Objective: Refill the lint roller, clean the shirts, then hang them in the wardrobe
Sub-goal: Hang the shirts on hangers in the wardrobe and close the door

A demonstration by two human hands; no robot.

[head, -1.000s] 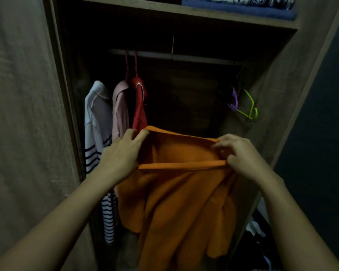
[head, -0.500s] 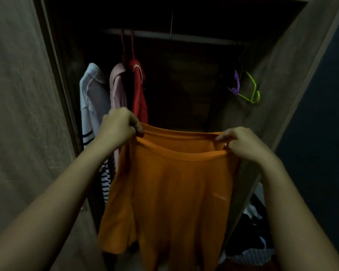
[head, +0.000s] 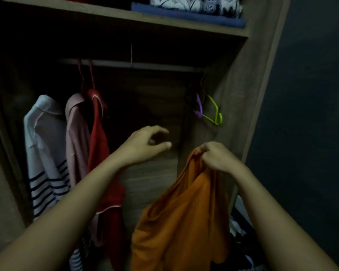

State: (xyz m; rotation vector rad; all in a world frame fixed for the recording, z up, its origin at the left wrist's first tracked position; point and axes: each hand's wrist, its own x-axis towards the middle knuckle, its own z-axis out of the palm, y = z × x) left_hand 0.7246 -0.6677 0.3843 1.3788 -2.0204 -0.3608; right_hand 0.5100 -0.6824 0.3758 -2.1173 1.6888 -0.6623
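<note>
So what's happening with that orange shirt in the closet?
A person stands at an open brown wooden wardrobe. Their right hand grips a bunched orange cloth shirt near its top. Their left hand is empty, held out toward the inside. A white shirt with dark stripes, a pink shirt and a red shirt hang from the metal rail on the left. A purple plastic hanger and a green plastic hanger hang bare on the right. The orange shirt is not on a hanger yet.

Dim all round me: inside the wardrobe (head: 241, 90) it sinks to near black under the shelf (head: 125, 16), with weak light catching the orange shirt (head: 184, 222). Everything looks soft and grainy; straight edges lean near the borders.
</note>
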